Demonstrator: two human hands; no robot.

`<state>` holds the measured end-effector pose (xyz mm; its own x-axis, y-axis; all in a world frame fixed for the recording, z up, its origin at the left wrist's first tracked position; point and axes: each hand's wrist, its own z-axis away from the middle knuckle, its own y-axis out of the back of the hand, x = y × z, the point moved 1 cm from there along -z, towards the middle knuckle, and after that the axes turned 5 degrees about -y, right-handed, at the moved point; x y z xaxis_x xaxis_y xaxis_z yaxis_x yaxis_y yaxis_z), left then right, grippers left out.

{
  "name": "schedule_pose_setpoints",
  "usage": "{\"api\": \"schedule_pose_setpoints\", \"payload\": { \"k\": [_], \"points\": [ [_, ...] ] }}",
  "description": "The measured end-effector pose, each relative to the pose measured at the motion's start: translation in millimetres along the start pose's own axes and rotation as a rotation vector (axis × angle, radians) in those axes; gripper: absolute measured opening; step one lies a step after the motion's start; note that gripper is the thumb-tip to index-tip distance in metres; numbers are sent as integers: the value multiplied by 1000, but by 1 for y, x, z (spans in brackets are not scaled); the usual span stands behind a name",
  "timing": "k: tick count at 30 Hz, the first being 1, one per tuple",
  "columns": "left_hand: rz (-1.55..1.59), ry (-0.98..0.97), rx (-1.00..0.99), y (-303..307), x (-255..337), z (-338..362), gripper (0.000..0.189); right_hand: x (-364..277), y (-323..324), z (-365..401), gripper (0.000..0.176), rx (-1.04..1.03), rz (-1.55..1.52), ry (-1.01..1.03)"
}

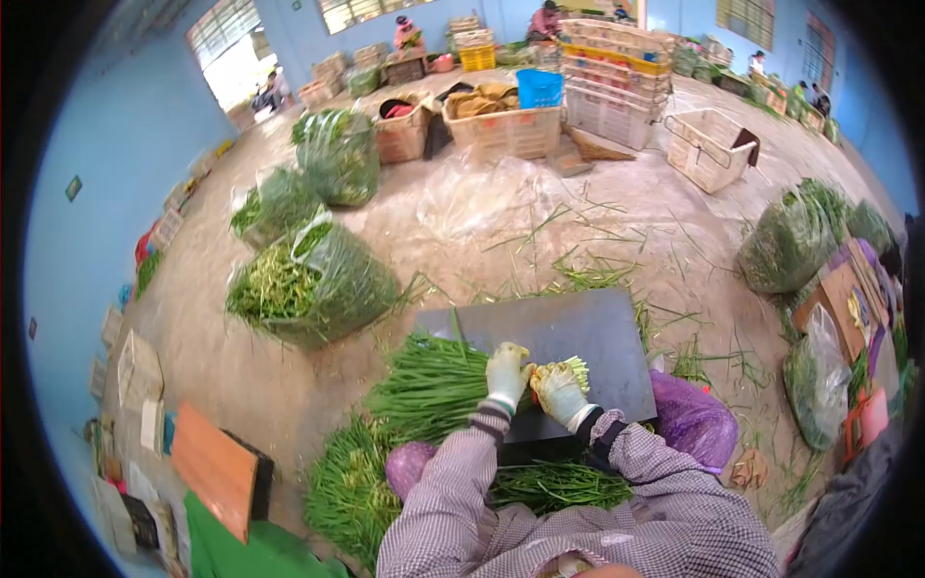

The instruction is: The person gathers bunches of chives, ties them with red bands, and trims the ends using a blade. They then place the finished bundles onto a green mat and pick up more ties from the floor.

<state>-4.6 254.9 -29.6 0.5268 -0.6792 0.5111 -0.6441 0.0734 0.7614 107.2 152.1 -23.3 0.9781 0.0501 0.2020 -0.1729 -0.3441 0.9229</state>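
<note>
A bunch of long green chives [431, 378] lies across the dark grey board [588, 323] in front of me, leaves to the left and pale cut ends to the right. My gloved left hand [507, 372] is closed around the bunch near its stem end. Right beside it, my gloved right hand [559, 389] is closed on the stems, with the white tips showing past its fingers. A bit of orange-red shows between the two hands; I cannot make out what it is. More loose chives [564, 485] lie below the board, near my lap.
A heap of chives [352, 486] is at my left knee. Plastic bags of greens [323, 279] stand ahead on the left, another bag [790, 241] on the right. Crates [506, 130] and a stack of crates [617, 87] are farther off. Several people work in the background.
</note>
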Motion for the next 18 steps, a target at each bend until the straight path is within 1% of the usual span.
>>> {"api": "schedule_pose_setpoints", "payload": {
  "k": [1, 2, 4, 5, 7, 9, 10, 13, 14, 16, 17, 18],
  "points": [
    [33, -44, 222, 7, 11, 8, 25, 3, 5, 1, 15, -24, -9, 11],
    [68, -11, 259, 5, 15, 17, 25, 6, 0, 0, 16, 7, -79, -9],
    [136, 61, 326, -4, 20, 44, 25, 10, -12, -3, 17, -31, -205, -108],
    [129, 94, 170, -14, 16, 55, 23, 9, -20, -4, 17, -50, -274, -158],
    [-127, -27, 116, -15, 23, 63, 29, 13, -32, -5, 18, -116, -443, -209],
    [-131, -59, 113, -17, 20, 65, 23, 20, -37, -6, 19, -166, -633, -236],
    [-121, -78, 119, -21, 14, 65, 22, 24, -36, -9, 22, -194, -626, -210],
    [-93, -80, 140, -26, 11, 65, 17, 22, -37, -20, 27, -113, -798, -385],
    [-89, -76, 147, -26, 11, 66, 16, 22, -39, -22, 32, -126, -814, -405],
    [-52, -89, 163, -24, 11, 68, 15, 14, -53, -27, 22, -118, -807, -383],
    [-32, -104, 168, -22, 11, 67, 14, 12, -67, -29, 19, -100, -831, -361],
    [-14, -115, 172, -21, 10, 68, 14, 14, -62, -29, 19, -91, -847, -389]
  ]
}}
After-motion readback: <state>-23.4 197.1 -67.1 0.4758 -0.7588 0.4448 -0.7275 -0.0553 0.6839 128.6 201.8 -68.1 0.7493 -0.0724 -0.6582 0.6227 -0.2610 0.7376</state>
